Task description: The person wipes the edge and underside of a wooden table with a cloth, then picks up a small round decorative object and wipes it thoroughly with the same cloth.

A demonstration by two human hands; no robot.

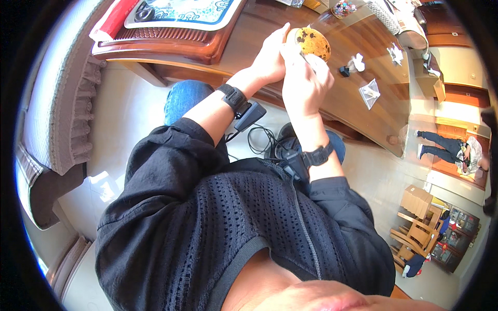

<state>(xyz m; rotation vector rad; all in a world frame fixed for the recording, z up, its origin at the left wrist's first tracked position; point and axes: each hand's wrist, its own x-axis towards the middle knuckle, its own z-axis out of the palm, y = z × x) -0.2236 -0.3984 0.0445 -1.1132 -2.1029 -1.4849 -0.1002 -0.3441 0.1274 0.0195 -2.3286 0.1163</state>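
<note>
A rounded yellow object with dark brown patches (316, 43), which looks like a ripe fruit, is held up over the table's near edge. My left hand (271, 58) grips its left side, with the thumb pointing up along it. Curled fingers of my right hand (307, 81) press at its near side. Between those fingers shows a sliver of a thin grey object (304, 58); its kind is mostly hidden. To the right on the glass-topped wooden table (334, 97) lie a small clear bag (369, 93) and a small black block (344, 71) beside crumpled white material (357, 63).
A wooden tea tray (163, 44) bearing a blue-and-white tray (186, 13) and a red packet (114, 19) stands at the left. A container of colourful bits (344, 7) is at the back. Black cable (258, 140) lies on the floor. Another person (447, 149) is off right.
</note>
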